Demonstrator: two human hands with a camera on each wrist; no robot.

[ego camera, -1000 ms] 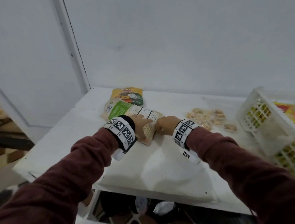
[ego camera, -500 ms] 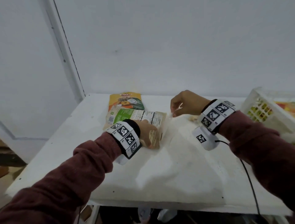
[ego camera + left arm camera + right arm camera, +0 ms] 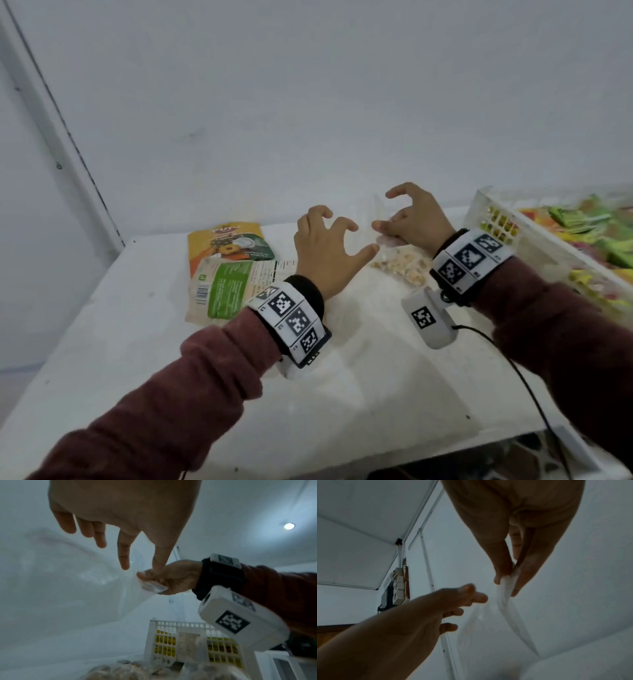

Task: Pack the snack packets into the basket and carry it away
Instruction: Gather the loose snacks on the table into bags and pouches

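My right hand (image 3: 407, 219) pinches the top edge of a clear plastic packet of pale snacks (image 3: 400, 265), lifting it off the white table (image 3: 342, 394); the pinch shows in the right wrist view (image 3: 506, 580) and the left wrist view (image 3: 152, 586). My left hand (image 3: 329, 236) hovers just left of it with fingers spread and loosely curled, holding nothing (image 3: 123, 545). A beige and green packet (image 3: 226, 291) and an orange packet (image 3: 229, 241) lie flat at the left. The white basket (image 3: 534, 240) stands at the right with several packets in it.
A white wall rises directly behind the table. The basket's perforated side (image 3: 171, 642) faces my hands. A black cable (image 3: 527, 387) runs from my right wrist camera across the table's near right edge.
My left hand let go of the beige and green packet and rose toward the right hand. My right hand took hold of the clear packet's top edge and raised it.
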